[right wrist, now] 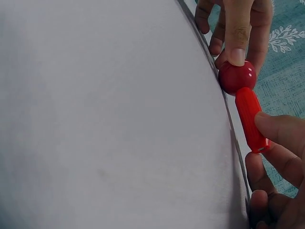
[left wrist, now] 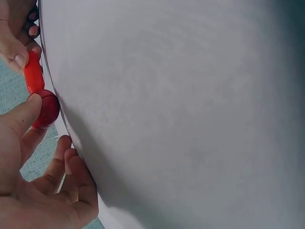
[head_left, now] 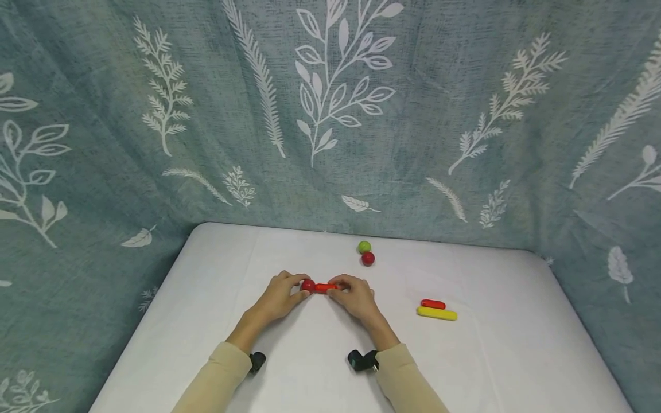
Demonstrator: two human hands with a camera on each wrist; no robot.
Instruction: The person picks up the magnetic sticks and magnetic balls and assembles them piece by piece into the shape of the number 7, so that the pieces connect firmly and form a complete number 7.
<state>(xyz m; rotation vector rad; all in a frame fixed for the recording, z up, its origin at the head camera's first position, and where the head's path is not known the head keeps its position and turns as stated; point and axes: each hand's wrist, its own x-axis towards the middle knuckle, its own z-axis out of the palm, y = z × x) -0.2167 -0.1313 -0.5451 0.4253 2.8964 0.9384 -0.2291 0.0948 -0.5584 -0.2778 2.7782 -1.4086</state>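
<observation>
Between thumb and fingers, my left hand [head_left: 281,296] pinches a dark red ball [head_left: 308,286] just above or on the white table. My right hand [head_left: 355,294] pinches a short bright red stick [head_left: 324,288] by its far end. The stick's near end meets the ball, as the right wrist view shows with the ball [right wrist: 237,78] and the stick [right wrist: 251,119] end to end. In the left wrist view the same ball [left wrist: 46,109] and stick [left wrist: 33,71] touch too. Whether they are joined cannot be told.
A green ball [head_left: 364,246] and another dark red ball [head_left: 368,258] sit side by side toward the back of the table [head_left: 516,355]. To the right lie a short red stick [head_left: 432,304] and a longer yellow stick [head_left: 436,314]. A patterned curtain [head_left: 413,143] hangs behind.
</observation>
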